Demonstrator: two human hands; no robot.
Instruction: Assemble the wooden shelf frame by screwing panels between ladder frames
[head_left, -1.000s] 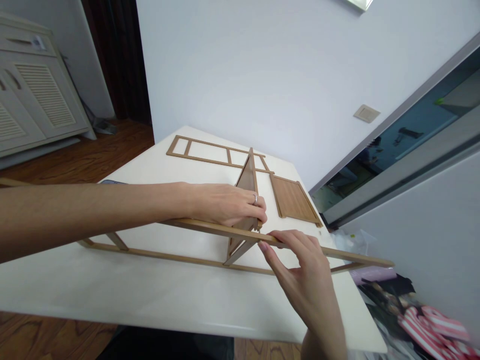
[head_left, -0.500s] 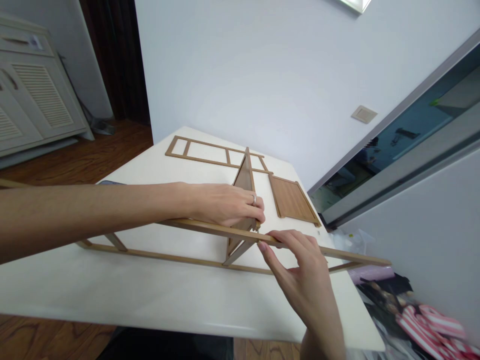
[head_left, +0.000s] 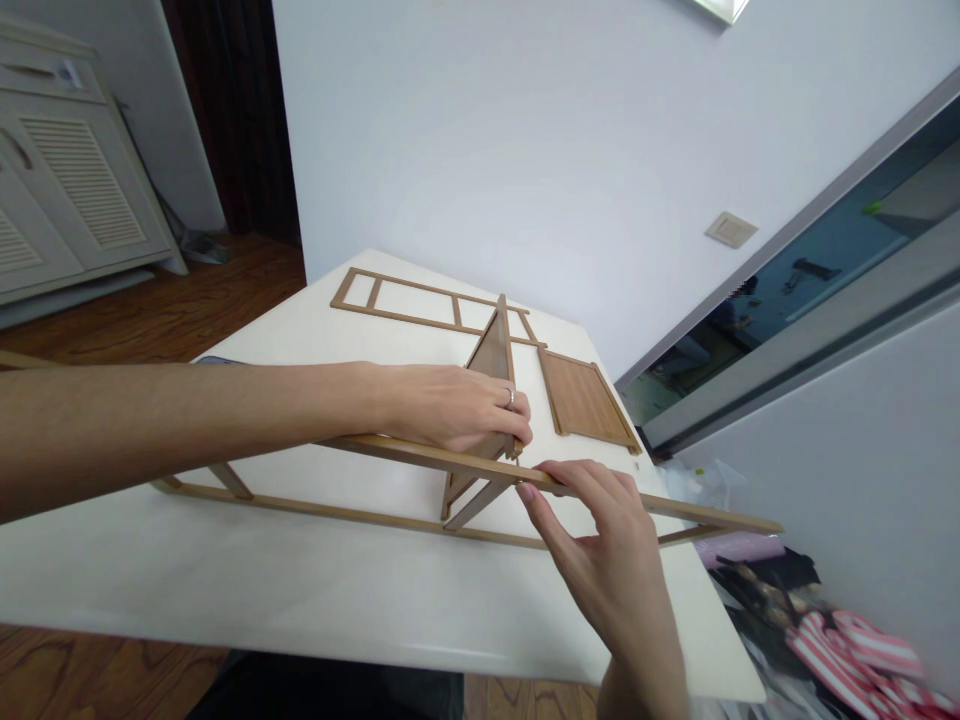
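My left hand [head_left: 465,408], with a ring on one finger, is closed over the near end of a wooden shelf panel [head_left: 491,352] that stands on edge. My right hand [head_left: 600,520] pinches the upper rail of a long wooden ladder-like frame [head_left: 420,452], thumb below and fingers on top. The frame stands on its side along the near part of the table, and its lower rail lies on the tabletop. Between the panel's corner and the rail shows a thin screw or pin [head_left: 517,461]. My left forearm reaches over the frame and hides part of it.
On the white table [head_left: 300,580], a second ladder-like frame [head_left: 412,322] lies flat at the back, beside another wooden panel [head_left: 589,398] on the right. A wall stands behind the table. Bags and striped cloth [head_left: 855,650] are heaped on the right. A louvred cabinet [head_left: 82,180] is at far left.
The standing panel has tilted slightly: its top moved a little right and its lower corner left, apart from the frame's crosspiece. Both hands keep their holds.
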